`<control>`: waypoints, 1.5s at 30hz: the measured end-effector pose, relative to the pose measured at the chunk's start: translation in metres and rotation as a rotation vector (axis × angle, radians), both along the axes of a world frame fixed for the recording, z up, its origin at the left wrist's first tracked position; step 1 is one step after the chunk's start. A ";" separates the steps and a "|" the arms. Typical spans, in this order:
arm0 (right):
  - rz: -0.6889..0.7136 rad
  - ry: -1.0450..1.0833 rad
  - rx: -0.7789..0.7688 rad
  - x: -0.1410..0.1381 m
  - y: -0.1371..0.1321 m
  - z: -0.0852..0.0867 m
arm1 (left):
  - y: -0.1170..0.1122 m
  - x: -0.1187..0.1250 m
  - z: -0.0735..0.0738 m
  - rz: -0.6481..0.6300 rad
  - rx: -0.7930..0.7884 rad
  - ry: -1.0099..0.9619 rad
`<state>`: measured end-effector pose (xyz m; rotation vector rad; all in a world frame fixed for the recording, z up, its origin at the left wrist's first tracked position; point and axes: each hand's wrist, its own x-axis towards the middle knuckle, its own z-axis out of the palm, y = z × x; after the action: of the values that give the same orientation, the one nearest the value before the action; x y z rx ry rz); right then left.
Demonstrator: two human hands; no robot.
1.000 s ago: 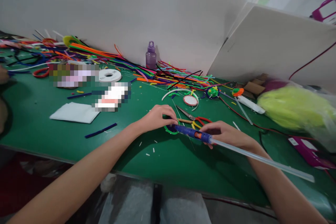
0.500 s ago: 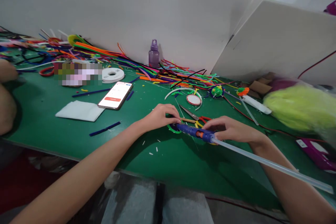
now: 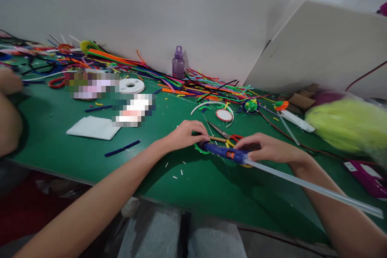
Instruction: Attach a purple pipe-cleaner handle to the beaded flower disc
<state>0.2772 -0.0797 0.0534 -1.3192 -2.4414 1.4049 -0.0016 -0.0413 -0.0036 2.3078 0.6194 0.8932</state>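
Note:
My right hand (image 3: pixel 266 149) is wrapped round a blue hot glue gun (image 3: pixel 222 150), whose long clear glue stick (image 3: pixel 314 186) sticks out toward the lower right. The gun's nozzle end points left at my left hand (image 3: pixel 189 135). With thumb and fingers pinched, my left hand holds a small round piece with a green pipe-cleaner rim (image 3: pixel 202 150); its middle is dark and partly hidden by the fingers. Just behind the gun lie scissors (image 3: pixel 225 132) with red and yellow handles, and a thin tan stick (image 3: pixel 217 139).
A white-centred ring (image 3: pixel 224 115) and a pompom-like green piece (image 3: pixel 250 105) lie farther back. Bundles of pipe cleaners (image 3: pixel 121 59) line the wall beside a purple bottle (image 3: pixel 178 64). At left are a folded white cloth (image 3: pixel 92 127), a ribbon spool (image 3: pixel 131 86) and another person's arm (image 3: pixel 10 121).
Almost nothing differs. The view has shifted slightly, while both hands, the glue gun and the green-rimmed piece keep their positions together.

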 end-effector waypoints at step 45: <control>-0.055 0.042 -0.198 0.012 0.014 0.001 | -0.001 0.001 0.004 0.033 -0.037 -0.013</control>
<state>0.2888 -0.0655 0.0545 -1.3663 -2.2705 1.6785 -0.0011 -0.0426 0.0004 2.2630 0.6646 0.9040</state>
